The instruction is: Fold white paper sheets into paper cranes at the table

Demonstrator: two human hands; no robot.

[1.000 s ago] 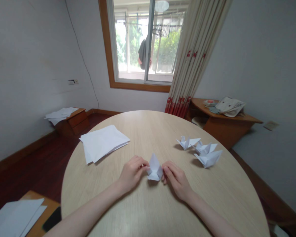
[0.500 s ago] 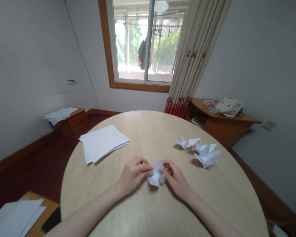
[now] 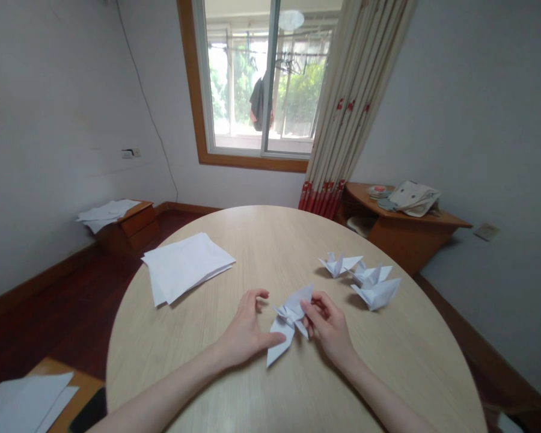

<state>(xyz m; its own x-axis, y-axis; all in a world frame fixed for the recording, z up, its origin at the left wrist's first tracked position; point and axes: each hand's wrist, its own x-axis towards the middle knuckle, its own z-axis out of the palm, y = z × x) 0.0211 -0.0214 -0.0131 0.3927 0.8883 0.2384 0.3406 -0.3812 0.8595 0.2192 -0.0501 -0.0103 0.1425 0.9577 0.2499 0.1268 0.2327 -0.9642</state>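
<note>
A white folded paper crane lies between my hands on the round wooden table, its wings spread. My right hand pinches its right side with thumb and fingers closed. My left hand rests beside its left wing, the thumb touching the paper and the fingers curled loosely apart.
Three finished paper cranes sit to the right on the table. A stack of white sheets lies at the left. A low cabinet with papers and a wooden desk stand by the walls. More sheets lie at bottom left.
The folded paper has opened out from a compact upright shape into a crane with spread wings. My left hand has loosened its pinch and shifted back; my right hand has kept hold.
</note>
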